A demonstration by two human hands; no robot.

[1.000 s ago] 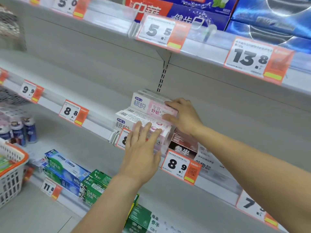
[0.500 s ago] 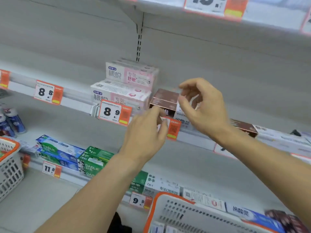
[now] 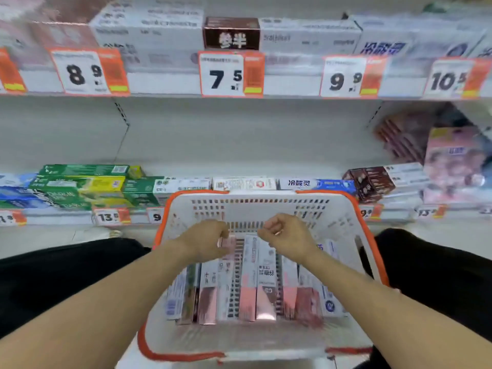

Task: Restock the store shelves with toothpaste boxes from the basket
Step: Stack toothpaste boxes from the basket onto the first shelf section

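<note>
Toothpaste boxes [image 3: 247, 283] lie side by side in the white, orange-rimmed basket [image 3: 346, 222] near me. I see my left hand [image 3: 205, 241] over a pink box, my right hand [image 3: 288, 235] just above; both fingers curled, grip unclear.

Bright, even light fills the picture with almost no shadows, the white and orange paper price tags [image 3: 231, 74] and the boxes on the pale metal shelves [image 3: 292, 86] look smeared and fuzzy, and straight lines bend near the edges.
</note>
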